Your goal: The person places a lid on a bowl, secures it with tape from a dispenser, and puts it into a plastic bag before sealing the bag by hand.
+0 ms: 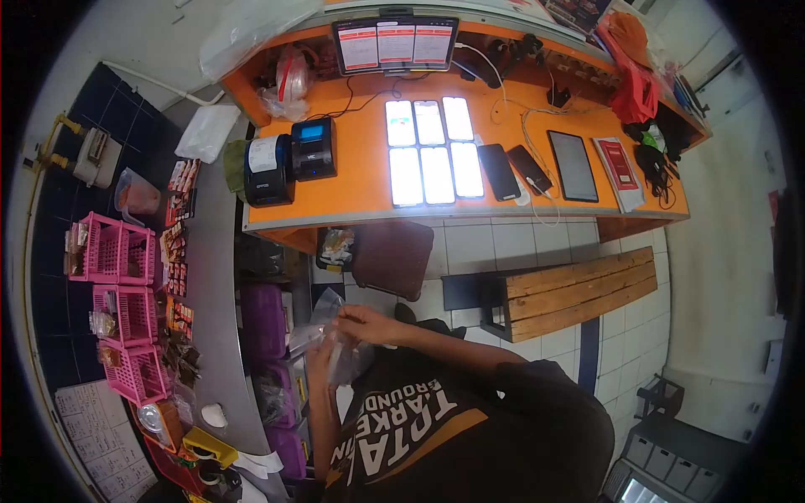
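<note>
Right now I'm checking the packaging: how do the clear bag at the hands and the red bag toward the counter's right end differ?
The clear bag is see-through; the red bag is strongly coloured.
The clear bag is in the grip of the left hand and right hand; the red bag is at the orange counter, untouched.
Both look like thin, crumpled plastic.

Baskets (126, 317) stand left of the plastic bag (352, 359), phones (438, 176) on the desk (359, 184) before it.
</note>
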`<state>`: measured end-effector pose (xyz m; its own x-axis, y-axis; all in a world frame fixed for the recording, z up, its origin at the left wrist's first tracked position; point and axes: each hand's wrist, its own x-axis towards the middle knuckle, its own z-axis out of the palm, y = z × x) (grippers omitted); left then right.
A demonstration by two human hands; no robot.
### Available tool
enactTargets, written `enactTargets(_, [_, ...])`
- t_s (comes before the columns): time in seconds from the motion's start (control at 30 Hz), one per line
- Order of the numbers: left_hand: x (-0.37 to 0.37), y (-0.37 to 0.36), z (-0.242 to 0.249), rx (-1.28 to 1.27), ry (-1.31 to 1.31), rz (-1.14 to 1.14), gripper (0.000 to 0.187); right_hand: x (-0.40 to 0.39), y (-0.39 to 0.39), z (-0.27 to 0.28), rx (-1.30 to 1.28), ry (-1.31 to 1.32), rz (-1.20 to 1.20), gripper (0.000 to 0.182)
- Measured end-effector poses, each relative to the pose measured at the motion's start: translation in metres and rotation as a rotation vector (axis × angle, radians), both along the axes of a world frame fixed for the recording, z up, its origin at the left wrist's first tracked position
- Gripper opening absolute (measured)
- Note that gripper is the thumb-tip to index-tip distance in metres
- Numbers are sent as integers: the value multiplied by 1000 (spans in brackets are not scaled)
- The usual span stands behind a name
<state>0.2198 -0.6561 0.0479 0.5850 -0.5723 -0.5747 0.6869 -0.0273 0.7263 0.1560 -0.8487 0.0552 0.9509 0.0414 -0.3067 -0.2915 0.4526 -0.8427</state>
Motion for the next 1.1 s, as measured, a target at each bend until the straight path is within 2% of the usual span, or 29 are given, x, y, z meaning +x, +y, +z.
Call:
enactTargets(0.1, [-6,-16,-1,206,-246,54,17,-5,-16,0,-194,-134,87,22])
enactTargets(0.13, [2,0,-19,305,-565,-82,14,-8,-29,0,-286,-192,109,22])
enactTargets(0.17, [18,30,-50,402,-882,-221,12,-11,-44,1,-516,-187,82,23])
enactTargets(0.23, [31,50,-62,520,-978,-314,8,-16,-66,0,-969,-177,23,26])
enactTargets(0.3, [39,47,-36,550,-535,-209,5,-20,-67,-17,-894,-140,-18,26])
enactTargets(0.43, [2,-28,9,396,-585,-24,10,-10,-42,-24,-726,-263,-140,27])
enactTargets(0.47, [-1,-32,-7,379,-552,-9,9,-7,-36,-36,-835,-193,-136,25])
enactTargets(0.53, [13,-5,-65,630,-953,-114,9,-3,-31,-66,-1055,-50,-132,21])
enactTargets(0.57, [21,14,-81,757,-1154,-167,8,-8,-39,-67,-1036,41,-142,19])
enactTargets(0.6, [27,27,-76,1078,-1002,-229,9,-12,-57,-66,-1019,127,-151,17])
enactTargets(0.7, [14,35,-66,1011,-893,-197,15,-21,-58,-67,-1008,240,-214,13])
enactTargets(0.73, [13,35,-72,980,-760,-174,11,-24,-56,-67,-1017,255,-241,13])
enactTargets(0.83, [7,37,-84,976,-770,-146,7,-25,-63,-95,-1050,268,-329,11])
enactTargets(0.9, [15,54,-74,1015,-612,-75,8,-38,-93,-72,-1098,354,-627,11])
enactTargets(0.93, [24,61,-69,1030,-538,-39,10,-49,-113,-77,-1062,405,-488,12])
enactTargets(0.97, [33,73,-81,1016,-676,-12,7,-55,-126,-74,-1024,455,-354,14])
enactTargets(1.03, [41,91,-104,981,-940,43,4,-69,-114,-55,-1171,541,-333,23])
enactTargets(1.07, [31,54,-31,888,-774,87,9,-73,-109,-42,-1254,576,-322,27])
enactTargets(1.1, [28,44,-21,807,-821,69,10,-72,-99,-39,-1466,375,-356,34])
